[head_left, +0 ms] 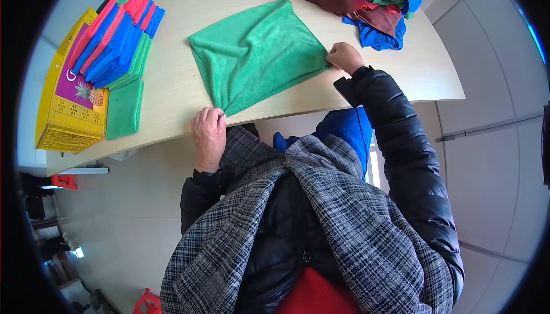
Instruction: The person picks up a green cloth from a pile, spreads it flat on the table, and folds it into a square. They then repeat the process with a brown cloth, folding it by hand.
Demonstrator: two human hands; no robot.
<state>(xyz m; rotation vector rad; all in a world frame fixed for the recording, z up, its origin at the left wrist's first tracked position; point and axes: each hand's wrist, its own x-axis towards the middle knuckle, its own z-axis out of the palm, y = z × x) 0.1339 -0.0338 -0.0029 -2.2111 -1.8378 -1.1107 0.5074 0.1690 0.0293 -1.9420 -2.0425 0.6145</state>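
Observation:
A green towel (258, 50) lies spread on the pale wooden table (412, 79), with soft wrinkles across its middle. At its near left corner, my left hand (209, 136) is closed on the cloth by the table's front edge. My right hand (345, 57) pinches the corner on the right side. Between the two hands the towel's near edge runs fairly straight. Folded towels in red, blue and green (117, 50) are stacked to the left, and a single folded green towel (124, 108) lies nearest the front edge.
A yellow plastic basket (71, 133) with a purple panel stands at the table's left end. Crumpled brown, blue, green and red cloths (384, 19) are heaped at the far right. White cabinets (487, 165) line the right side. A red stool (148, 302) is on the floor.

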